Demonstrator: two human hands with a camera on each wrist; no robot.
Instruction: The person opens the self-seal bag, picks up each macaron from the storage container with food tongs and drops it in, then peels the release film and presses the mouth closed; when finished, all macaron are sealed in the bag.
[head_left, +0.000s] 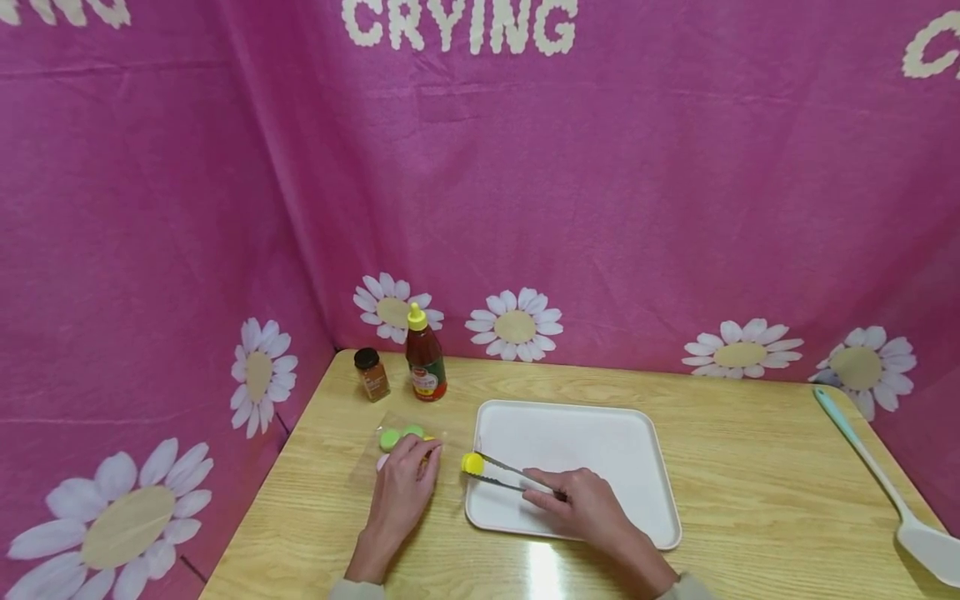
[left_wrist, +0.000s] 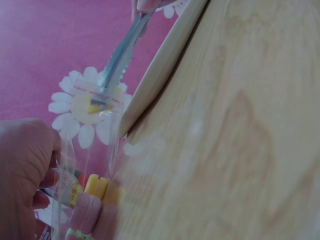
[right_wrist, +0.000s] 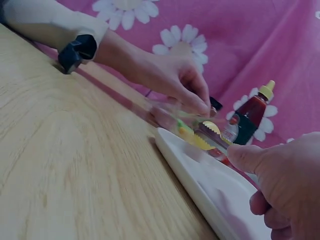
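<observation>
My left hand (head_left: 401, 492) pinches the edge of a clear plastic bag (left_wrist: 100, 92) lying at the left of the table. Inside the bag are several macarons: green macarons (head_left: 389, 440), a pink macaron (left_wrist: 85, 212) and a yellow macaron (left_wrist: 96, 185). With my right hand (head_left: 583, 504) I grip metal tongs (head_left: 497, 481) with serrated edges, pointing left. A yellow macaron (head_left: 472, 463) sits between the tong tips, at the left rim of the white tray (head_left: 577, 442) and near the bag's mouth.
Behind the bag stand a spice jar (head_left: 372, 377) with a black lid and a red sauce bottle (head_left: 426, 358) with a yellow cap. A spatula (head_left: 870, 458) with a pale green handle lies along the table's right edge. Pink flowered cloth (head_left: 600, 208) hangs behind the table.
</observation>
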